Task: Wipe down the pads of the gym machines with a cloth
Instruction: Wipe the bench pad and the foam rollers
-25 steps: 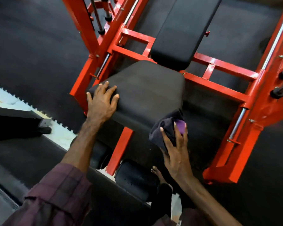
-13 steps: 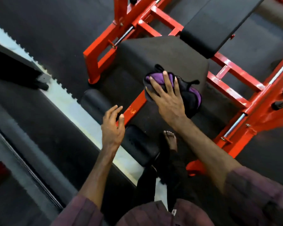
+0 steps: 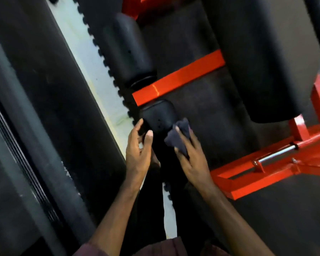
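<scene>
floor mats first, far left: dark rubber floor mats [image 3: 44, 108] with a jigsaw edge and a pale strip of bare floor [image 3: 85, 58] showing between them. next over, the left hand [image 3: 137, 150] sits at the near end of the lower black cylindrical roller pad [image 3: 158, 115], fingers loosely spread against it, its grip holding nothing. a second black roller pad [image 3: 129, 47] lies further up, past the red steel crossbar [image 3: 177, 78]. right of that, the right hand [image 3: 190, 156] has its grip bunched on the small dark soft cloth [image 3: 177, 135], pressed to the same lower roller's right side.

cloth looks light and floppy, so wadding it in the palm is probably best; the roller may spin, so i'd steady it at the end.

half a second back the cloth was up on the big flat black seat pad [image 3: 266, 58] and the left hand hung free; now both have dropped to the roller.
</scene>
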